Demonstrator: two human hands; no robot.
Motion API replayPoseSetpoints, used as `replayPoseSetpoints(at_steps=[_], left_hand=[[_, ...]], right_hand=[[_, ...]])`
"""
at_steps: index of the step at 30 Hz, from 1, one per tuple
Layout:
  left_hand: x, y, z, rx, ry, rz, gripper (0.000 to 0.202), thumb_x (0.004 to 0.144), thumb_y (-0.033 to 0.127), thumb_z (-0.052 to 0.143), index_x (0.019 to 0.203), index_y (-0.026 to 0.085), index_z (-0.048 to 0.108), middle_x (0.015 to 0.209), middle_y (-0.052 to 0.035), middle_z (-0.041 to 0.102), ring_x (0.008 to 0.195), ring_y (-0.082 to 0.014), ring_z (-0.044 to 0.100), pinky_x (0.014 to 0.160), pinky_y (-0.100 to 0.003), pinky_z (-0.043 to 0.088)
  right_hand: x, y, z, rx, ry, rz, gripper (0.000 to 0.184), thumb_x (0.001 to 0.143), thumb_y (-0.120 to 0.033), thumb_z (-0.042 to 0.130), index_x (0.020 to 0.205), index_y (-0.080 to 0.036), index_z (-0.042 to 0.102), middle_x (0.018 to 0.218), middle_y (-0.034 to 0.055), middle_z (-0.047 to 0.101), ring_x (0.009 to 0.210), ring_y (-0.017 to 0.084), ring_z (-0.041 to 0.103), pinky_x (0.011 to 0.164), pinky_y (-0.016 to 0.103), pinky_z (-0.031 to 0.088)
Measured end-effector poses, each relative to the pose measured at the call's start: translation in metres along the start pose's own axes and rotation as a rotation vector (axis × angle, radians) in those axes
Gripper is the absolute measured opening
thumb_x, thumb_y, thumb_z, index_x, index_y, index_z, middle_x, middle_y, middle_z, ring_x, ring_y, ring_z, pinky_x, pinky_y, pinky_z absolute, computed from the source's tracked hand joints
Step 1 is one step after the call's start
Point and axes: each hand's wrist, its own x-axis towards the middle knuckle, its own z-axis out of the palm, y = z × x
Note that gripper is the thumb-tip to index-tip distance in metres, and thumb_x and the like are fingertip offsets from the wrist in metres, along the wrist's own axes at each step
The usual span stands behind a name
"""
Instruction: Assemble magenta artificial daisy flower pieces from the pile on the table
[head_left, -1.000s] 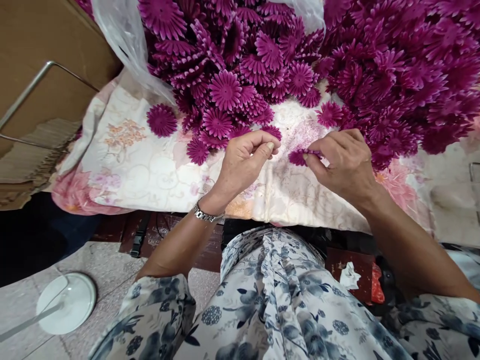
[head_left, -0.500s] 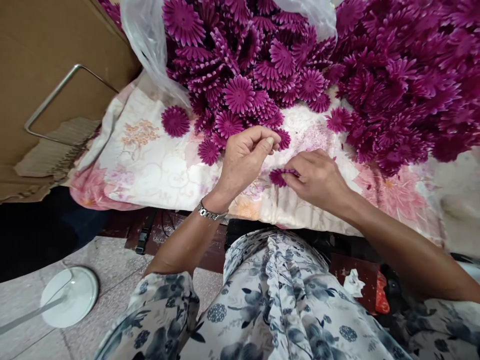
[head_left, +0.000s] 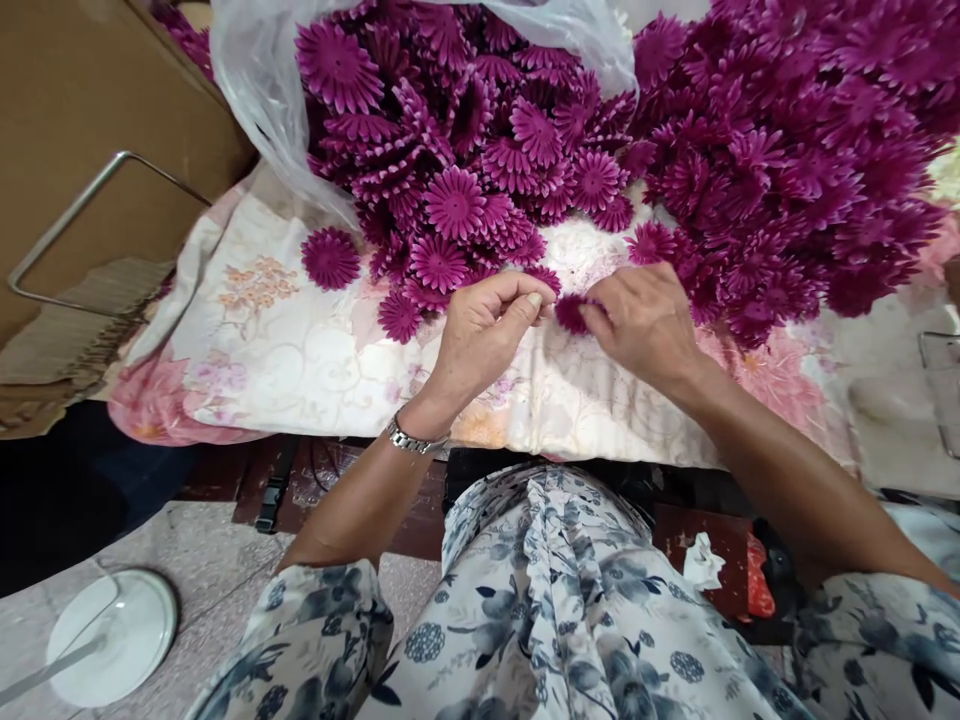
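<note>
My right hand [head_left: 646, 325] pinches a small magenta artificial flower [head_left: 571, 314] by its edge, above the floral cloth [head_left: 300, 370]. Just left of it, my left hand [head_left: 491, 325] has its thumb and forefinger pressed together. Whatever lies in that pinch, if anything, is too small to make out. Behind the hands rises a heap of magenta flower heads [head_left: 454, 203], spilling from a clear plastic bag [head_left: 259, 110]. One loose flower head [head_left: 331, 258] rests on the cloth to the left.
A second, larger pile of magenta flowers [head_left: 772, 180] stands at the right. Cardboard [head_left: 97, 90] with a bent metal bar [head_left: 67, 225] is at the left. Below the table edge are a white round base [head_left: 112, 635] on the floor and a crumpled white tissue [head_left: 703, 563].
My right hand has risen with the flower, bringing it close to my left fingertips. My left hand keeps its pinch. The whole view has shifted slightly.
</note>
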Motion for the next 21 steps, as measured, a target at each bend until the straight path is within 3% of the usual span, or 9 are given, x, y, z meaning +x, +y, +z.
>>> replayPoseSetpoints(at_steps=[3, 8, 11, 15, 21], left_hand=[[-0.001, 0.001, 0.000, 0.004, 0.000, 0.000, 0.012, 0.082, 0.024, 0.061, 0.079, 0.019, 0.071, 0.076, -0.0019, 0.068, 0.070, -0.0107, 0.060, 0.068, -0.024, 0.049], [-0.001, 0.001, 0.000, 0.003, 0.026, -0.020, 0.013, 0.082, 0.024, 0.061, 0.078, 0.017, 0.071, 0.075, -0.0020, 0.068, 0.068, -0.0097, 0.060, 0.066, -0.023, 0.048], [-0.001, 0.003, 0.002, 0.021, 0.003, -0.031, 0.012, 0.082, 0.025, 0.062, 0.078, 0.017, 0.071, 0.075, -0.0021, 0.068, 0.068, -0.0100, 0.061, 0.065, -0.023, 0.048], [0.000, 0.004, 0.004, 0.034, -0.008, -0.030, 0.012, 0.082, 0.023, 0.060, 0.078, 0.018, 0.071, 0.074, -0.0018, 0.068, 0.067, -0.0101, 0.061, 0.065, -0.023, 0.049], [0.001, 0.003, 0.009, 0.043, -0.024, -0.010, 0.014, 0.082, 0.024, 0.059, 0.079, 0.017, 0.072, 0.075, -0.0019, 0.069, 0.068, -0.0101, 0.062, 0.066, -0.023, 0.049]], right_hand=[[-0.002, 0.012, -0.005, 0.015, 0.037, 0.084, 0.014, 0.083, -0.024, 0.053, 0.072, -0.019, 0.059, 0.069, 0.0037, 0.062, 0.066, 0.018, 0.052, 0.071, 0.035, 0.036], [-0.010, 0.019, -0.009, 0.042, -0.049, -0.039, 0.018, 0.086, -0.025, 0.051, 0.070, -0.020, 0.057, 0.067, 0.0010, 0.061, 0.063, 0.015, 0.050, 0.072, 0.034, 0.037], [-0.011, 0.023, -0.008, -0.057, 0.019, -0.007, 0.023, 0.089, -0.026, 0.047, 0.069, -0.020, 0.056, 0.066, 0.0028, 0.059, 0.064, 0.017, 0.049, 0.073, 0.035, 0.035], [-0.010, 0.029, -0.011, 0.010, 0.074, 0.045, 0.018, 0.089, -0.026, 0.049, 0.075, -0.021, 0.058, 0.072, 0.0042, 0.061, 0.070, 0.019, 0.052, 0.075, 0.037, 0.035], [-0.008, 0.023, 0.001, -0.005, -0.041, 0.002, 0.022, 0.090, -0.026, 0.045, 0.074, -0.020, 0.058, 0.070, 0.0040, 0.059, 0.069, 0.018, 0.051, 0.077, 0.038, 0.036]])
